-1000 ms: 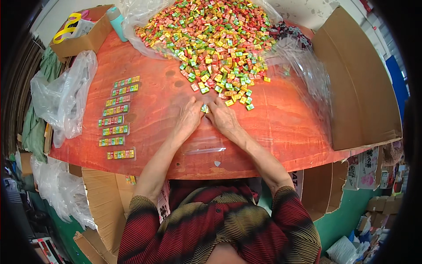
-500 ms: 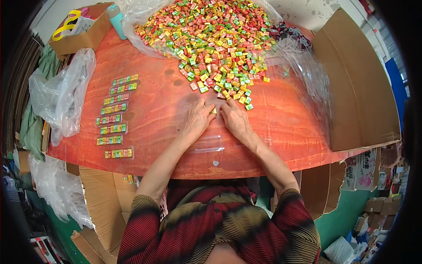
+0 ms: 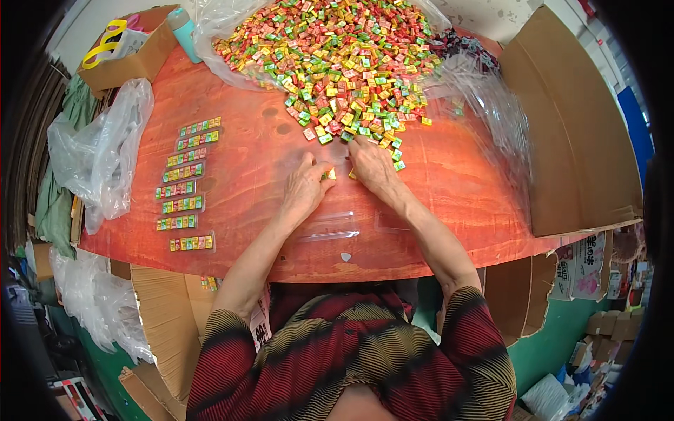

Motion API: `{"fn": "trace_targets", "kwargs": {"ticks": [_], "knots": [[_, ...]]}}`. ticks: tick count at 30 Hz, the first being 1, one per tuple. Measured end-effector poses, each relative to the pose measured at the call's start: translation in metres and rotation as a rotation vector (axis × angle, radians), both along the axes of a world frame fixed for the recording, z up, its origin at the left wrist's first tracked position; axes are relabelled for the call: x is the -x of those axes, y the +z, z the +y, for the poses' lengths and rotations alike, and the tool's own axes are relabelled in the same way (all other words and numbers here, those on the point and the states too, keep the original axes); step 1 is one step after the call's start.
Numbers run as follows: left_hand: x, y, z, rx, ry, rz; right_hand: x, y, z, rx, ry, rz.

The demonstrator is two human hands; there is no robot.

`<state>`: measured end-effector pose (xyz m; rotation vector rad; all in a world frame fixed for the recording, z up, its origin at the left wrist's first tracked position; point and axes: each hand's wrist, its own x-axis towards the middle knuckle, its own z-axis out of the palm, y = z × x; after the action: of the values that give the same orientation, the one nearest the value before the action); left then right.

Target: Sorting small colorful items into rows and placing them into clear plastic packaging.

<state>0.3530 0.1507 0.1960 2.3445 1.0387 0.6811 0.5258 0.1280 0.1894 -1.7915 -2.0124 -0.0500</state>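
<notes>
A big heap of small rectangular pieces, red, yellow, green and pink, covers the far middle of the table and spills toward me. My left hand pinches a small yellow piece between thumb and fingers, just above the table. At the near tip of the heap is my right hand, its fingers bent together against the pieces; whatever they grip is hidden. Below both hands lies a clear plastic tray. Several clear trays filled with rows of coloured pieces form a column on the left.
A brown cardboard box stands at the right beside clear plastic packaging. A crumpled clear bag hangs over the left edge. Behind it are an open box and a light-blue bottle. Cardboard boxes stand below the table.
My right hand has moved away from me and slightly left, into the heap's near edge. My left hand has shifted a little to the left with the yellow piece, widening the gap between my hands.
</notes>
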Motion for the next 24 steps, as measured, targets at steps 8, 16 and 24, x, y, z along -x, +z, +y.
{"fn": "trace_targets", "kwargs": {"ticks": [8,16,24], "knots": [[0.010,0.001,0.007,0.085,0.115,0.099,0.024,0.010,-0.006,0.247,-0.083,0.241],[0.006,0.006,0.014,0.007,0.004,0.073,0.017,0.019,-0.030,0.236,0.074,0.277],[-0.008,0.002,0.004,0.016,-0.023,0.126,0.015,-0.005,-0.030,0.094,0.100,0.278]]}}
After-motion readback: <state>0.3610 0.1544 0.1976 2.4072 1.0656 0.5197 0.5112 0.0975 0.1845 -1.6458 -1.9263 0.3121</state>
